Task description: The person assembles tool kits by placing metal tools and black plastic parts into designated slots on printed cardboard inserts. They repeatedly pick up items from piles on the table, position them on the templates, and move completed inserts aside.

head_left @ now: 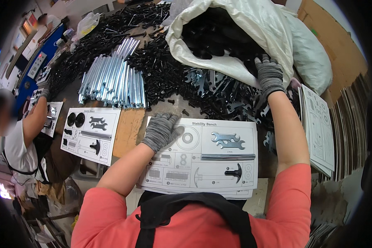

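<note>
My left hand (161, 131), in a grey glove, lies with fingers spread over the upper left corner of a printed parts sheet (186, 153). On the sheet rest two open-end wrenches (227, 140), a silver metal tube (228, 157) and a black T-shaped knob (234, 172). My right hand (270, 74), gloved too, reaches to the right side of the mouth of a white woven sack (235, 68). Its fingers are stretched out and slightly apart beside the black rounded pieces (219, 35) inside. Nothing can be made out in its grasp.
Silver tubes (111, 80) are heaped at left, among black bolts (161, 74). Loose wrenches (235, 99) lie below the sack. Another sheet (89, 134) holds parts at left. Printed sheets (318, 124) and cardboard (347, 111) stand right. A co-worker (25, 128) sits far left.
</note>
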The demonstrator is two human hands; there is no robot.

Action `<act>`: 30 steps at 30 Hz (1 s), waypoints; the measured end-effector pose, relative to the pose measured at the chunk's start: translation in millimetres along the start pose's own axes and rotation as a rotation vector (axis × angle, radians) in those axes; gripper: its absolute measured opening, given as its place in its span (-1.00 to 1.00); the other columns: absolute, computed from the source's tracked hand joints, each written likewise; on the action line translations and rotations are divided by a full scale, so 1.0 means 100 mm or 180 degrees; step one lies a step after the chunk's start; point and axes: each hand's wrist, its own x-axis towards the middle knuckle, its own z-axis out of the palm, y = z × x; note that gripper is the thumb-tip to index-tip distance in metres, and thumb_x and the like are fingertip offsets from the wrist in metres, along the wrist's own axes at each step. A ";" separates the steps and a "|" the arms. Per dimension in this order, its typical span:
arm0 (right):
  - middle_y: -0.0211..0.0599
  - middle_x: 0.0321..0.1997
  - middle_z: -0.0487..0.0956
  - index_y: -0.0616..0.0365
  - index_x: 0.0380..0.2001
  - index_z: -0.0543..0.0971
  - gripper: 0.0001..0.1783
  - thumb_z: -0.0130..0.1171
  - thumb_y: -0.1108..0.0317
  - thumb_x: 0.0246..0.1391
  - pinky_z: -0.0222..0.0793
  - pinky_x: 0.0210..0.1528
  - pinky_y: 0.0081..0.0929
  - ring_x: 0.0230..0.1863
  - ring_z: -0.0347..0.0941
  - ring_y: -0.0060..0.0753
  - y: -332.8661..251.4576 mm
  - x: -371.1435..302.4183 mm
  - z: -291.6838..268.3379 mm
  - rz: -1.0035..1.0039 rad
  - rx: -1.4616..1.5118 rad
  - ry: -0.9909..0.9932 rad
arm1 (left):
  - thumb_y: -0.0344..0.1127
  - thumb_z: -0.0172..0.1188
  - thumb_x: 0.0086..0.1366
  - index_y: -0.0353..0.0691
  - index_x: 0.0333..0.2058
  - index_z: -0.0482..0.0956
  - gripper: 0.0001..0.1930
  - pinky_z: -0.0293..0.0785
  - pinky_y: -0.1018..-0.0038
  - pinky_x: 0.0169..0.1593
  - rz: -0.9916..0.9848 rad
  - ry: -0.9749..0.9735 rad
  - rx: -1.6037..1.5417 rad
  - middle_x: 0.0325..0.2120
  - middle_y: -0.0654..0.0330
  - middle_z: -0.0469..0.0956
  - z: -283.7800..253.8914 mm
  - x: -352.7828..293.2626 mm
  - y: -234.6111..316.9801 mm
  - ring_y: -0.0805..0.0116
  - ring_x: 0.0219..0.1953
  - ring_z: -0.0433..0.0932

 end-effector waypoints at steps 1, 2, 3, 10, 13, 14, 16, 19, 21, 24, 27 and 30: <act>-0.23 0.09 0.39 -0.10 0.00 0.42 -0.63 -0.14 0.29 0.11 0.32 -0.02 -0.15 0.10 0.33 -0.14 0.00 0.03 0.02 -0.0005 -0.0081 0.0070 | 0.06 0.04 0.17 -0.21 -0.04 0.47 -0.49 0.26 0.24 0.06 -0.0007 0.0014 0.0025 -0.16 0.01 0.48 -0.01 0.01 0.00 0.06 -0.06 0.39; -0.24 0.05 0.42 -0.10 -0.01 0.43 -0.64 -0.13 0.28 0.11 0.34 -0.05 -0.16 0.08 0.35 -0.17 0.01 0.03 0.03 0.0000 -0.0168 0.0126 | 0.06 0.04 0.17 -0.21 -0.04 0.47 -0.49 0.26 0.24 0.06 -0.0002 0.0019 0.0045 -0.16 0.01 0.48 -0.02 0.02 0.01 0.06 -0.07 0.39; -0.24 0.05 0.42 -0.11 0.01 0.43 -0.62 -0.13 0.30 0.10 0.34 -0.05 -0.19 0.07 0.36 -0.19 0.03 0.05 0.06 -0.0061 -0.0171 -0.0017 | 0.05 0.04 0.17 -0.21 -0.04 0.47 -0.49 0.26 0.24 0.05 0.0009 0.0023 0.0063 -0.17 0.01 0.48 -0.02 0.01 0.01 0.06 -0.07 0.38; -0.27 -0.21 0.55 -0.03 -0.28 0.57 -0.76 -0.08 0.30 0.04 0.38 -0.15 -0.25 -0.16 0.48 -0.23 0.23 0.13 0.16 -0.0097 0.0039 0.0315 | 0.01 0.07 0.17 -0.20 -0.05 0.47 -0.52 0.27 0.23 0.02 0.0129 0.0249 -0.0099 -0.21 0.02 0.48 0.02 -0.01 -0.01 0.06 -0.12 0.39; -0.26 -0.16 0.55 -0.02 -0.31 0.56 -0.76 -0.10 0.27 0.05 0.36 -0.13 -0.21 -0.15 0.48 -0.23 0.19 0.17 0.29 0.0045 0.0058 0.0602 | 0.02 0.06 0.17 -0.19 -0.04 0.47 -0.51 0.27 0.23 0.03 0.0121 0.0236 -0.0036 -0.21 0.02 0.49 0.02 0.00 0.02 0.07 -0.12 0.40; -0.28 -0.16 0.54 -0.01 -0.31 0.57 -0.72 -0.13 0.20 0.10 0.31 -0.07 -0.20 -0.08 0.44 -0.23 0.15 0.18 0.24 0.0080 0.0105 0.0404 | 0.02 0.06 0.16 -0.18 -0.04 0.47 -0.51 0.27 0.23 0.03 0.0090 0.0246 0.0008 -0.22 0.02 0.49 0.02 -0.01 0.01 0.07 -0.11 0.40; -0.25 -0.19 0.54 -0.03 -0.32 0.58 -0.74 -0.06 0.16 0.06 0.32 -0.10 -0.21 -0.10 0.43 -0.18 0.14 0.21 0.24 0.0161 0.0453 0.0460 | 0.04 0.05 0.16 -0.18 -0.03 0.46 -0.50 0.29 0.22 0.02 0.0081 0.0143 0.0039 -0.22 -0.02 0.49 0.01 -0.01 0.00 0.06 -0.11 0.42; -0.20 -0.25 0.54 0.02 -0.31 0.58 -0.75 0.03 0.18 0.02 0.32 -0.09 -0.21 -0.15 0.43 -0.11 0.21 0.17 0.30 0.0243 0.1135 0.1157 | 0.04 0.01 0.18 -0.22 -0.07 0.46 -0.51 0.31 0.20 0.00 -0.0134 -0.0140 -0.0293 -0.24 -0.05 0.49 -0.11 0.02 0.09 0.06 -0.13 0.44; -0.15 -0.25 0.55 0.10 -0.28 0.58 -0.73 0.03 0.23 0.03 0.31 -0.05 -0.21 -0.15 0.43 -0.08 0.32 0.23 0.32 0.0180 0.1594 0.1181 | 0.02 -0.01 0.19 -0.26 -0.09 0.46 -0.51 0.30 0.20 0.00 0.0031 0.0015 -0.0148 -0.26 -0.02 0.49 -0.11 0.00 0.08 0.06 -0.15 0.45; -0.08 -0.17 0.54 0.18 -0.25 0.56 -0.71 -0.02 0.26 0.07 0.28 0.01 -0.22 -0.08 0.41 -0.04 0.29 0.29 0.38 0.0203 0.1812 0.1187 | 0.04 -0.06 0.23 -0.25 -0.03 0.44 -0.49 0.29 0.24 0.01 0.0063 0.0031 -0.0093 -0.25 0.03 0.47 -0.05 -0.04 0.01 0.09 -0.14 0.43; -0.03 -0.11 0.52 0.20 -0.19 0.54 -0.70 -0.05 0.27 0.12 0.24 0.07 -0.24 -0.01 0.38 -0.04 0.27 0.25 0.33 0.0202 0.2117 0.1249 | 0.07 -0.07 0.23 -0.23 0.00 0.42 -0.46 0.24 0.24 0.06 0.0013 -0.0066 -0.0070 -0.18 0.05 0.45 -0.04 -0.04 0.00 0.12 -0.05 0.39; -0.03 -0.09 0.51 0.23 -0.14 0.51 -0.68 -0.05 0.26 0.14 0.22 0.08 -0.27 -0.02 0.39 -0.05 0.32 0.22 0.44 0.0022 0.2441 0.1504 | 0.07 -0.06 0.20 -0.22 0.02 0.41 -0.45 0.23 0.19 0.06 -0.0014 -0.0086 -0.0119 -0.16 0.01 0.44 -0.06 -0.03 0.06 0.06 -0.04 0.38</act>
